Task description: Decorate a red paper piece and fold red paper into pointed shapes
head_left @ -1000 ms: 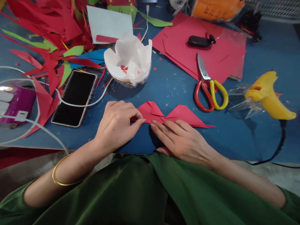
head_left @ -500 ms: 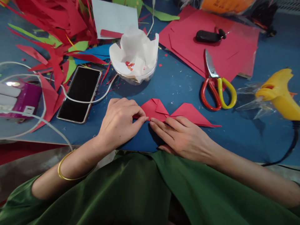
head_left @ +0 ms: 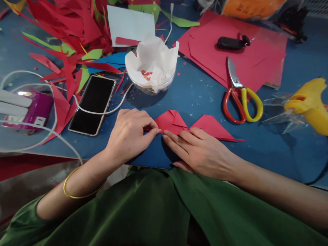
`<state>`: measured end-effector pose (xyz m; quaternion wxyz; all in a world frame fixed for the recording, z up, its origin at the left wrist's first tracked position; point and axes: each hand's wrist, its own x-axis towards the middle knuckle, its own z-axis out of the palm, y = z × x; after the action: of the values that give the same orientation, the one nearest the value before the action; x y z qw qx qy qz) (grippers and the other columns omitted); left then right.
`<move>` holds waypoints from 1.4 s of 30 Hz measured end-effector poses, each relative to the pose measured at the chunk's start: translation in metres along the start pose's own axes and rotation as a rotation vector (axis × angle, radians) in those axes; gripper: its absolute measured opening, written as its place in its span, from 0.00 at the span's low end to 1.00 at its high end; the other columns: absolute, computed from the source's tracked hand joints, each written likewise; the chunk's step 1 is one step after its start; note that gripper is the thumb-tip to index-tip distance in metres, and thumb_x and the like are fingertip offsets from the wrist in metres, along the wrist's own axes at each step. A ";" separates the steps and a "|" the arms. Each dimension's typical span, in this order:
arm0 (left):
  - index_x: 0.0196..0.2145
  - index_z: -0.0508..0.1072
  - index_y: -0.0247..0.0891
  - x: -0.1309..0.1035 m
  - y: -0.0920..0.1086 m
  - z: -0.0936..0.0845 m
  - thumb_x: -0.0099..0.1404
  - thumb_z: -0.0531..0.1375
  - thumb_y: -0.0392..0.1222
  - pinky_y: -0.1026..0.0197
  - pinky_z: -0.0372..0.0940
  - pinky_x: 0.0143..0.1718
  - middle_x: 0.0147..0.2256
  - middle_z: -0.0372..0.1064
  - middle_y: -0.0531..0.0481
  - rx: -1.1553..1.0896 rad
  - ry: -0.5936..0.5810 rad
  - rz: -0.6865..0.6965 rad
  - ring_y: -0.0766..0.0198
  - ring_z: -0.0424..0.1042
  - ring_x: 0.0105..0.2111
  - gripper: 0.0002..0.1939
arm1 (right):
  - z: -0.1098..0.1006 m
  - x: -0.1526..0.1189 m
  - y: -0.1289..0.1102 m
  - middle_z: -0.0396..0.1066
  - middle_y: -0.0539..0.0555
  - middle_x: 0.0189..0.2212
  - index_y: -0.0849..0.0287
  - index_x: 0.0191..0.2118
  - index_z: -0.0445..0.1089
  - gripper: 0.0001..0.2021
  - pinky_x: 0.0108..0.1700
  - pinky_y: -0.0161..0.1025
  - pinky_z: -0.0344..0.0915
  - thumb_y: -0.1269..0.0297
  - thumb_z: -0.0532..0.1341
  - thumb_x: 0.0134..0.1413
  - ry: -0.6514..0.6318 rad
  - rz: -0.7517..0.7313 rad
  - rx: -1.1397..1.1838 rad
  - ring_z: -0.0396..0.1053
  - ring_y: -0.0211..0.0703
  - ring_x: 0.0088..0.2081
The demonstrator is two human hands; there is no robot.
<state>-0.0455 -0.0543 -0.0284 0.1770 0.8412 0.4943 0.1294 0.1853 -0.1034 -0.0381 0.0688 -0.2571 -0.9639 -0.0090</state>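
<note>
A folded piece of red paper [head_left: 207, 124] lies near the table's front edge, with angled folds and a pointed right end. My left hand [head_left: 133, 131] pinches its lower left edge between thumb and fingers; the paper's left end is hidden under that hand. My right hand [head_left: 197, 148] rests with fingers stretched out along the lower edge, fingertips touching the paper close to my left thumb. Scissors [head_left: 237, 89] with one red and one yellow handle lie beyond the paper to the right, their blades partly over a stack of red paper sheets [head_left: 205, 51].
A yellow glue gun [head_left: 307, 102] lies at the right. Behind my hands stands a clear bowl [head_left: 151, 87] lined with white paper. A phone [head_left: 93, 104] lies left, crossed by a white cable [head_left: 112, 111]. Red paper scraps [head_left: 69, 20] pile up at the back left. A black key fob [head_left: 230, 43] sits on the sheets.
The view has shifted slightly, so the table's objects appear a little further right and lower. Both hands keep nearly the same hold on the red paper.
</note>
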 end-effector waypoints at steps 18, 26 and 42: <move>0.25 0.75 0.42 -0.006 -0.018 -0.012 0.64 0.62 0.44 0.54 0.60 0.40 0.29 0.76 0.53 0.030 0.006 -0.028 0.57 0.73 0.33 0.10 | 0.000 0.023 0.002 0.66 0.73 0.60 0.84 0.63 0.57 0.30 0.49 0.50 0.59 0.58 0.47 0.68 -0.010 -0.101 -0.032 0.66 0.55 0.47; 0.27 0.75 0.42 -0.019 -0.034 -0.016 0.65 0.62 0.43 0.53 0.62 0.38 0.28 0.75 0.53 0.076 0.078 -0.043 0.58 0.72 0.32 0.08 | 0.003 0.022 0.000 0.64 0.71 0.62 0.82 0.64 0.57 0.30 0.48 0.50 0.59 0.58 0.49 0.67 -0.008 -0.082 -0.006 0.65 0.54 0.47; 0.60 0.67 0.24 -0.058 0.000 0.018 0.74 0.54 0.46 0.47 0.63 0.61 0.57 0.71 0.35 0.379 0.131 0.425 0.50 0.72 0.56 0.25 | 0.004 0.016 -0.007 0.68 0.69 0.59 0.82 0.63 0.58 0.29 0.50 0.51 0.61 0.59 0.47 0.69 0.022 -0.043 -0.063 0.67 0.55 0.48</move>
<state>-0.0658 -0.1079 -0.0467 -0.0466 0.9339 0.3325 0.1229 0.1681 -0.1012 -0.0396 0.0711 -0.2380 -0.9677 -0.0435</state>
